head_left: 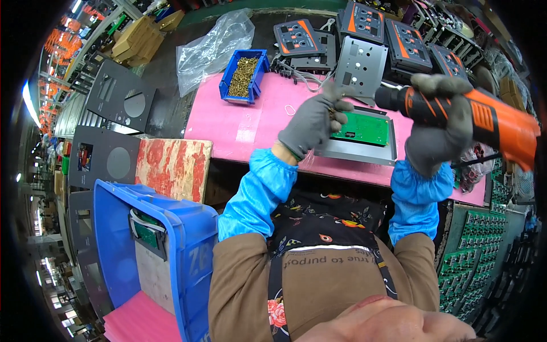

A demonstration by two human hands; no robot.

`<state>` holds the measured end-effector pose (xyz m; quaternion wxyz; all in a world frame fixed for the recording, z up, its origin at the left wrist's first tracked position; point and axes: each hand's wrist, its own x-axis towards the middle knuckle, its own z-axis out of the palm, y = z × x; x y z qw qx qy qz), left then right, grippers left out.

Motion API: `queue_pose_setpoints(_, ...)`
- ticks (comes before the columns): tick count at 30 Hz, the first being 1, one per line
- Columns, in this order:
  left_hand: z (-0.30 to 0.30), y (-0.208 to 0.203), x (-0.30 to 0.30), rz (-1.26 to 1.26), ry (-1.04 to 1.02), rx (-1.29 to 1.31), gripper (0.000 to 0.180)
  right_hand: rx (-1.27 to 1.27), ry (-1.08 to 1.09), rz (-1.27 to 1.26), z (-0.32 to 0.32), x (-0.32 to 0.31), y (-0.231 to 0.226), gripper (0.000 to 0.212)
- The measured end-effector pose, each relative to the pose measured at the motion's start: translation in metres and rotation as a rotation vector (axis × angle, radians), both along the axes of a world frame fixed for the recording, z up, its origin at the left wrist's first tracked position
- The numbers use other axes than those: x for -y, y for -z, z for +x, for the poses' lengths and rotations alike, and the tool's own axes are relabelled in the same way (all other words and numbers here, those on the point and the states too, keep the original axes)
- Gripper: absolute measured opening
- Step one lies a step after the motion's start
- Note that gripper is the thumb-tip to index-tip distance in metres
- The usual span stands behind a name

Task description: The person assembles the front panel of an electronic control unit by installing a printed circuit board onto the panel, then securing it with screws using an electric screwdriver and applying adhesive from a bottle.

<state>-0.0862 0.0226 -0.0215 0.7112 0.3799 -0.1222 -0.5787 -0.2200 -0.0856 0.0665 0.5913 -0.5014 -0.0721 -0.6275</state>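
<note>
My right hand (441,122), in a grey glove, is wrapped round an orange and black power screwdriver (481,117), its black nose pointing left. My left hand (312,122), gloved in grey too, has its fingers curled together over the left end of a green circuit board (367,129). Something small and brownish shows at those fingertips, too small to name. The board lies in a shallow grey metal panel (353,151) on the pink-covered bench (219,128). Beyond my left hand stands a blue bin (224,85) of small brass-coloured screws (244,77).
Grey-and-orange control panels (364,23) are stacked at the back, beside a grey plate with holes (360,69). A clear plastic bag (213,48) lies back left. A large blue crate (194,228) stands at my left. Several green boards (481,239) lie at right.
</note>
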Motion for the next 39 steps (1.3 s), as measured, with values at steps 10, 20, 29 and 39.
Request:
queue_pose_setpoints(10,-0.043,0.031,-0.047,0.018,-0.092,0.099,0.035,-0.422,0.002,-0.005,0.054,0.004,0.024,0.053)
queue_pose_setpoints(20,-0.059,0.020,-0.019,0.057,0.100,0.156,0.037,-0.530,0.033,-0.013,0.061,0.009,0.028,0.041)
queue_pose_setpoints(29,-0.058,0.036,0.005,0.081,-0.011,0.072,0.032,-0.623,-0.096,-0.099,0.076,0.010,0.021,0.038)
queue_pose_setpoints(39,-0.052,0.045,0.014,0.112,-0.006,0.145,0.032,-0.616,-0.081,-0.192,0.096,0.014,0.033,0.022)
